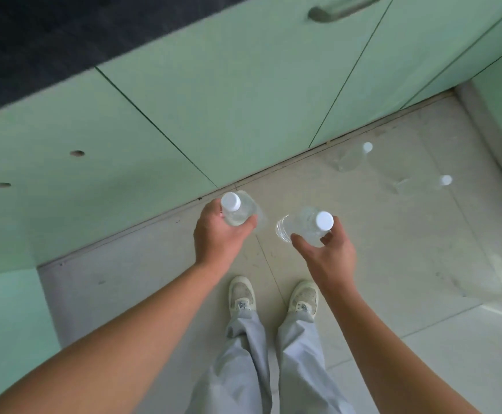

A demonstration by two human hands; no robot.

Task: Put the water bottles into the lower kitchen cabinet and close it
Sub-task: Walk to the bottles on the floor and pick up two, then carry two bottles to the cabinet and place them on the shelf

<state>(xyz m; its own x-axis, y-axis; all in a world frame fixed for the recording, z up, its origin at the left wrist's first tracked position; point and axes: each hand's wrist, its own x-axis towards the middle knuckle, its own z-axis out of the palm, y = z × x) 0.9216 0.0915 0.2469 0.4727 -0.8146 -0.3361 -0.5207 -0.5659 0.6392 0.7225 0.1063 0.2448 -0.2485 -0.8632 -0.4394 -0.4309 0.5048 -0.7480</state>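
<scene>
The person stands facing a run of pale green lower cabinet doors, with a bottle in each hand. The left hand curls its fingers and thumb round the shoulder of a clear water bottle, just under the white cap. The bottle is seen cap-first from above and hangs close to upright. The right hand pinches a second water bottle near its neck between thumb and fingers. This one is tilted, with its base swung toward nine o'clock, near the first bottle but apart from it. Gripping both high up probably leaves the bases free to go down first on a shelf.

Two more clear bottles wait on the tiled floor, at about one to two o'clock from the person's shoes. The third bottle is close to the foot of the cabinets. The fourth bottle is further out toward two o'clock, and only its white cap reads clearly. Both are blurred, so I cannot tell whether they stand or lie. They sit within easy reach of the doors, which suits fetching them in a later trip.

Every door in view looks shut, and a metal handle shows at twelve to one o'clock. No bottle is in the cabinet yet. With both hands full, opening a door will likely mean putting one bottle down or hooking the handle with a spare finger.
</scene>
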